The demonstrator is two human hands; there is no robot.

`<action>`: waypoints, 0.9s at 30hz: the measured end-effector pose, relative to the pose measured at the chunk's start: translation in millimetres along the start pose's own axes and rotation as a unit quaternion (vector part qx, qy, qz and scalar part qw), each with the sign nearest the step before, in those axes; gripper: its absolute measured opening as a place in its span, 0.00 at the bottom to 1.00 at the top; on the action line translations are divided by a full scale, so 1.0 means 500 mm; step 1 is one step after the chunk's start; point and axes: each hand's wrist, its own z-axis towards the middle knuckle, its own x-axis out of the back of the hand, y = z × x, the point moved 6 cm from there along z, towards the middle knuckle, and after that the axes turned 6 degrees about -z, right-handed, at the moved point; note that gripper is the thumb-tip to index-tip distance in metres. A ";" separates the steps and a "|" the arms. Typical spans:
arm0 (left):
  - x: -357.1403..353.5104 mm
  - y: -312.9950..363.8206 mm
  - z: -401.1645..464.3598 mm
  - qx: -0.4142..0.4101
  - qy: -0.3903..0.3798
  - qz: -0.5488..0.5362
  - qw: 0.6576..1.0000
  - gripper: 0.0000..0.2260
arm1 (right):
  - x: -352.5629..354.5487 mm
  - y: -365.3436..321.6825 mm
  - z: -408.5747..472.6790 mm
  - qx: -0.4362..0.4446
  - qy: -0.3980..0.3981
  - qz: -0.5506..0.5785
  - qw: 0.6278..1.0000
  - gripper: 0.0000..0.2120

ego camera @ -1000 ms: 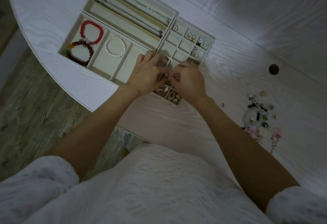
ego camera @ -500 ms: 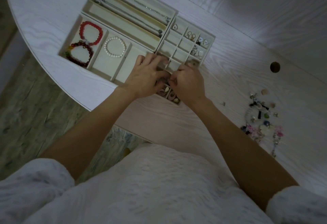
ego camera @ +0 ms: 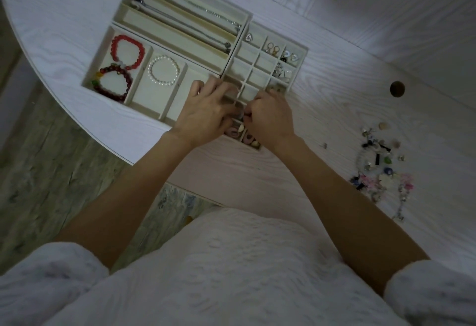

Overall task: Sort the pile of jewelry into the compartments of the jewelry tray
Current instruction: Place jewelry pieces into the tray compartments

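Note:
The cream jewelry tray point(ego camera: 180, 50) lies on the white table. It holds a red bracelet point(ego camera: 128, 51), a dark red bracelet point(ego camera: 114, 82), a pearl bracelet point(ego camera: 163, 70), two chains point(ego camera: 180, 20) and earrings point(ego camera: 273, 48) in small cells. My left hand point(ego camera: 206, 112) and my right hand point(ego camera: 270, 117) meet fingertip to fingertip over the tray's near small cells. Between their fingertips they pinch a small piece of jewelry point(ego camera: 240, 114), too small to make out. The loose jewelry pile point(ego camera: 381, 171) lies on the table to the right.
Pink and cream pieces point(ego camera: 242, 133) lie in the tray's nearest cells, just under my hands. A round hole point(ego camera: 397, 89) opens in the table right of the tray. The table's curved edge point(ego camera: 108, 142) runs at the left, with floor beyond.
Both hands have stayed together over the same near cells, with only slight shifts of the fingers. The view has drifted a little.

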 end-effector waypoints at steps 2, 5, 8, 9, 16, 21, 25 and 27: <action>-0.001 0.003 -0.001 0.003 -0.005 0.008 1.000 0.14 | 0.004 0.005 -0.010 0.009 0.015 0.031 0.999 0.12; 0.000 0.005 -0.006 0.009 0.009 0.009 1.000 0.13 | 0.027 0.034 -0.043 -0.001 0.062 0.100 0.993 0.09; 0.005 0.016 -0.013 0.026 0.043 -0.015 0.999 0.12 | 0.046 0.078 -0.102 0.004 0.105 0.119 0.987 0.07; 0.005 0.030 -0.012 0.030 0.052 -0.025 0.998 0.12 | 0.048 0.097 -0.127 -0.003 0.106 0.120 0.987 0.07; -0.076 0.160 -0.002 0.079 -0.032 -0.072 0.994 0.19 | -0.009 0.240 -0.305 -0.127 0.061 0.131 0.981 0.07; -0.075 0.169 0.016 0.142 -0.009 -0.056 0.988 0.16 | -0.034 0.375 -0.424 -0.348 0.122 0.158 0.916 0.09; -0.058 0.172 0.022 0.143 0.018 -0.045 0.989 0.17 | -0.044 0.476 -0.438 -0.396 0.128 0.083 0.906 0.15; -0.053 0.169 0.028 0.150 0.003 -0.041 0.988 0.17 | -0.054 0.500 -0.421 -0.390 0.100 0.049 0.914 0.17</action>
